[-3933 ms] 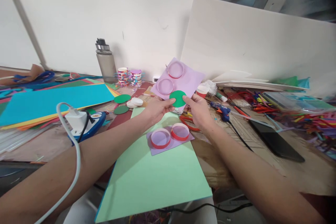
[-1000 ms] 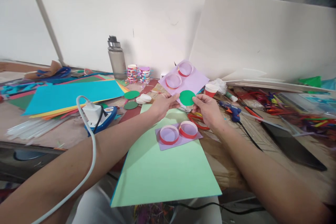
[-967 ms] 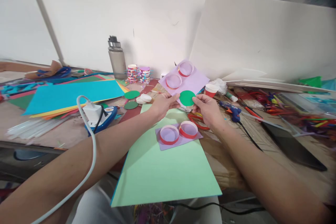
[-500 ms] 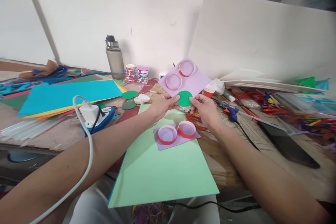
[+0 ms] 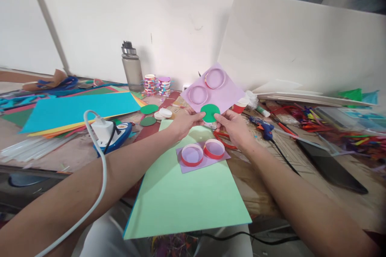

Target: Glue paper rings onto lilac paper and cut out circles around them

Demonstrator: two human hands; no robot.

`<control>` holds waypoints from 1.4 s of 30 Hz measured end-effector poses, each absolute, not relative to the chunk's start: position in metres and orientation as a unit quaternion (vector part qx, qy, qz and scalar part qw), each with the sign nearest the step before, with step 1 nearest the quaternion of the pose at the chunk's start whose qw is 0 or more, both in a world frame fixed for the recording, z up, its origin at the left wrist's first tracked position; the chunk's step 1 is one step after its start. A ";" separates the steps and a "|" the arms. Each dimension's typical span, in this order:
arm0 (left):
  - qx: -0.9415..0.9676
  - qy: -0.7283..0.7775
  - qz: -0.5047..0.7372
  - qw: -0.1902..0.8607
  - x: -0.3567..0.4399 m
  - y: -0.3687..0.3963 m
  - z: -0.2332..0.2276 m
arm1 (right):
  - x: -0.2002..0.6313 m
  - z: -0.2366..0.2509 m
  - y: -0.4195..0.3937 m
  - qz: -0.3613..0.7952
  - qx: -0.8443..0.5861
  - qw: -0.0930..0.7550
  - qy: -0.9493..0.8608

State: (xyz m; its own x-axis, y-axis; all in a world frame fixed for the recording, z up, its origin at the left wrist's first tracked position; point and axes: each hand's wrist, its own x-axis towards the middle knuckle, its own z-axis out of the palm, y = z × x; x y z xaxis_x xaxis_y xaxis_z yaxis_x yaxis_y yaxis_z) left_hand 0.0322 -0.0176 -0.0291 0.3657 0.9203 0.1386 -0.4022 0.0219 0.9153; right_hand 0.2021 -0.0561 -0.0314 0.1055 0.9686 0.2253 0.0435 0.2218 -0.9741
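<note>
A lilac card point(image 5: 224, 94) carrying two red paper rings point(image 5: 198, 94) was held up above a cluttered craft table point(image 5: 301, 192), pinched at its lower edge between the left hand point(image 5: 183, 121) and the right hand point(image 5: 233, 126), both closed on it. A green paper disc point(image 5: 210, 113) was seen at that same edge between the thumbs; which hand gripped the disc could not be made out, and the fingers behind the card were hidden. Two more red rings point(image 5: 192, 155) were counted on a smaller lilac piece point(image 5: 200, 163) lying on a pale green sheet point(image 5: 183, 196), whose near edge was cut off by the table's rim. Two green discs point(image 5: 148, 109) and two white lids point(image 5: 163, 113) lay beside a blue glue gun point(image 5: 261, 127), partly masked by the right wrist.
</note>
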 end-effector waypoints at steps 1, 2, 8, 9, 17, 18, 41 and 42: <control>0.491 0.263 0.497 0.665 0.032 -0.017 -0.029 | 0.202 -0.031 -0.057 0.403 -0.479 0.569 -0.533; 0.492 0.262 0.496 0.666 0.032 -0.017 -0.030 | 0.201 -0.031 -0.057 0.402 -0.481 0.568 -0.533; 0.496 0.256 0.486 0.672 0.032 -0.015 -0.032 | 0.203 -0.031 -0.056 0.405 -0.480 0.574 -0.526; 0.497 0.257 0.486 0.672 0.032 -0.015 -0.033 | 0.203 -0.031 -0.055 0.405 -0.482 0.573 -0.526; 0.508 0.255 0.481 0.668 0.031 -0.014 -0.032 | 0.203 -0.031 -0.055 0.398 -0.478 0.577 -0.529; 0.508 0.254 0.480 0.669 0.031 -0.014 -0.032 | 0.202 -0.031 -0.055 0.396 -0.480 0.577 -0.529; 0.475 0.274 0.515 0.659 0.029 -0.011 -0.032 | 0.207 -0.035 -0.053 0.421 -0.464 0.583 -0.517; 0.462 0.288 0.542 0.641 0.028 -0.008 -0.031 | 0.208 -0.035 -0.053 0.419 -0.468 0.584 -0.513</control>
State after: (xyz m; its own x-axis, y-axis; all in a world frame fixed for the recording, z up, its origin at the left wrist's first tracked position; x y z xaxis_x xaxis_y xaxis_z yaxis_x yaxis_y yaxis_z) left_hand 0.0277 -0.0083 -0.0312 0.2481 0.9598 0.1311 -0.4289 -0.0125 0.9033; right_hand 0.2079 -0.0533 -0.0350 0.1215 0.9707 0.2072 -0.0099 0.2099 -0.9777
